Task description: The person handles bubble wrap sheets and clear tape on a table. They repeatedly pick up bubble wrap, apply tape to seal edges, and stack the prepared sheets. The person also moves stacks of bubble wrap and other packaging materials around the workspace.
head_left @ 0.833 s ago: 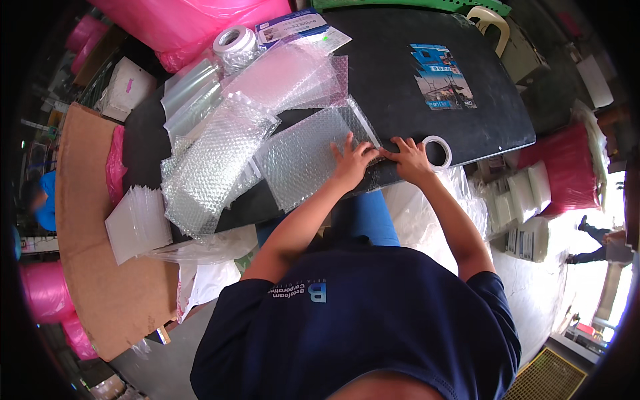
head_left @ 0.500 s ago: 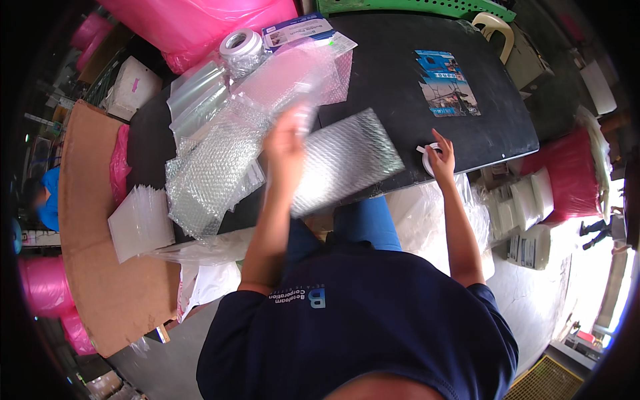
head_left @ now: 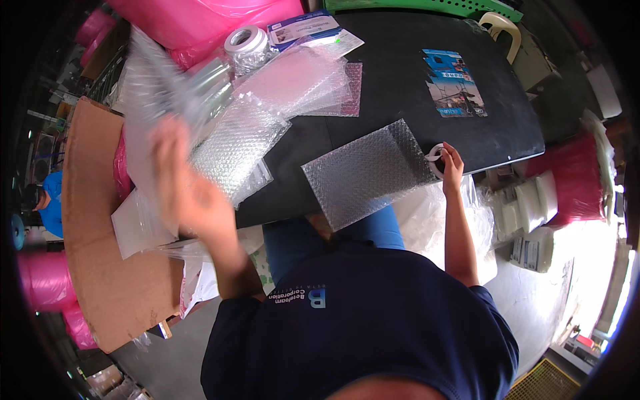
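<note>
My left hand is smeared by motion at the left of the table. It holds a clear bubble-wrap pouch, also blurred, which stands up beyond the fingers. My right hand is closed round a small roll of white tape at the table's near edge. A short loose end of tape points left from the roll. Just left of this hand, a flat bubble-wrap pouch lies on the black table, its near corner over the edge. Several more bubble-wrap sheets lie overlapped near my left hand.
Pink-tinted bubble-wrap sheets, a wrapped white roll and a blue-and-white box are at the back. A torn printed sheet lies on the black table. Brown board is at left; wrapped stacks are at right.
My left hand has swung left from the middle of the table, with the blurred pouch. The flat pouch now lies farther right, next to the tape roll. My right hand stays at the roll.
</note>
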